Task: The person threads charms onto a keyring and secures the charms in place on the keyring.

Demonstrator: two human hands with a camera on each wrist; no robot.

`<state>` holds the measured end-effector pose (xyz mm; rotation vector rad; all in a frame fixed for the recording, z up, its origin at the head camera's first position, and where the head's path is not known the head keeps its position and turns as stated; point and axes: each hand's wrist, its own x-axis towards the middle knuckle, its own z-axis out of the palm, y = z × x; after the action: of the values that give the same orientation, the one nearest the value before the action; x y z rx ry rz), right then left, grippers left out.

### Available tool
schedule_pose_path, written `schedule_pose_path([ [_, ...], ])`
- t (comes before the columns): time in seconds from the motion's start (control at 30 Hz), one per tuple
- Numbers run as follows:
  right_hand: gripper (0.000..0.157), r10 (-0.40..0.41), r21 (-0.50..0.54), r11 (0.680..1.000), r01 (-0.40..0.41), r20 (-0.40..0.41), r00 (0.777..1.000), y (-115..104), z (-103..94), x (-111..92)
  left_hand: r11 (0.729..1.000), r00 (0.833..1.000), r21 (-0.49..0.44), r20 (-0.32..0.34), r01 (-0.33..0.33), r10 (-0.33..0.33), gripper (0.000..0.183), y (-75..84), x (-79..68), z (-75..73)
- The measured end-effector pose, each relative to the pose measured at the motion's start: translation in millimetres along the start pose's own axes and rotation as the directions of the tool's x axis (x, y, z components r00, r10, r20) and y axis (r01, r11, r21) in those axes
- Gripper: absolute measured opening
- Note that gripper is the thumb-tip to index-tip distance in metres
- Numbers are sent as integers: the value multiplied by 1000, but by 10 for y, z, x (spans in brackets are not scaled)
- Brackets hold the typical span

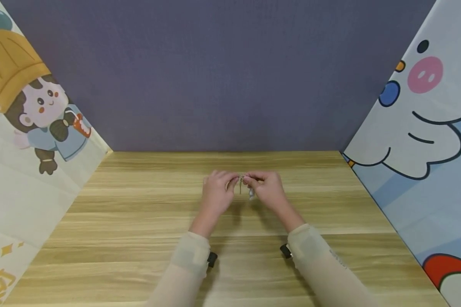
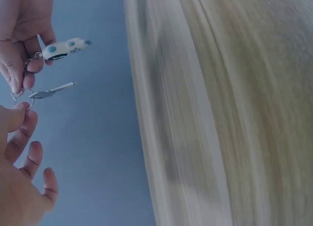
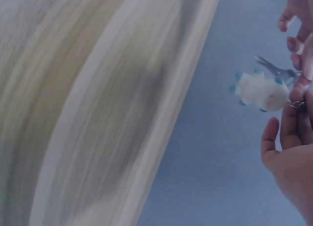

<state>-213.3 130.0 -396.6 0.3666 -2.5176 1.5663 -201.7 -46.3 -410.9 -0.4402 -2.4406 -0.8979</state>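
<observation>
Both hands meet above the wooden table, fingertips almost together. My left hand [image 1: 217,192] pinches a thin metal key ring [image 2: 32,104] between thumb and index finger, its other fingers loosely bent. From that ring a silver key [image 2: 54,91] dangles, pointing down in the head view. My right hand [image 1: 269,189] pinches the metal end of a keychain, whose short chain [image 2: 30,62] carries a small white figure charm [image 3: 264,92] with teal spots. This charm hangs below the right fingers, beside the key. Fingertips partly cover where ring and keychain meet.
A wood-grain table [image 1: 138,238] spreads under the hands, with a dark blue-grey panel [image 1: 223,76] behind it. Cartoon-printed panels stand at the left [image 1: 30,204] and right [image 1: 426,204] sides. Black wrist devices [image 1: 212,259] sit at the sleeve cuffs.
</observation>
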Motion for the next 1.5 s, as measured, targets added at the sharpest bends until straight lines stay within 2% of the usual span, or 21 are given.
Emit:
schedule_pose_path([
  [0.07,17,7,-14,1000,-7,3,1000,-6,-14,-18,991,998,118,-18,-64,66,17,15,-25,2],
  [0.17,17,17,-8,1000,-17,7,1000,-12,-37,-43,959,984,239,-47,-155,171,16,33,-51,8],
  [0.33,17,41,-21,999,-41,6,999,-34,-75,-90,882,940,382,-86,-276,331,13,57,-73,23],
  [0.5,18,65,-27,998,-64,27,998,-61,-83,-162,833,904,456,-125,-314,409,11,63,-118,57],
  [0.63,19,77,-17,997,-76,17,997,-70,-75,-204,824,890,478,-167,-304,425,10,61,-151,82],
  [0.83,21,143,33,989,-142,-4,990,-109,-77,-227,849,894,446,-198,-282,402,12,101,-129,50],
  [1.03,22,198,138,972,-191,-39,979,-194,-55,-203,900,908,359,-237,-249,346,12,168,-88,-31],
  [1.3,18,223,221,956,-195,-110,968,-247,-6,-170,950,907,237,-320,-203,274,11,218,-50,-57],
  [1.5,18,220,333,928,-169,-122,968,-198,8,-178,984,923,113,-344,-140,171,12,257,-61,-16],
])
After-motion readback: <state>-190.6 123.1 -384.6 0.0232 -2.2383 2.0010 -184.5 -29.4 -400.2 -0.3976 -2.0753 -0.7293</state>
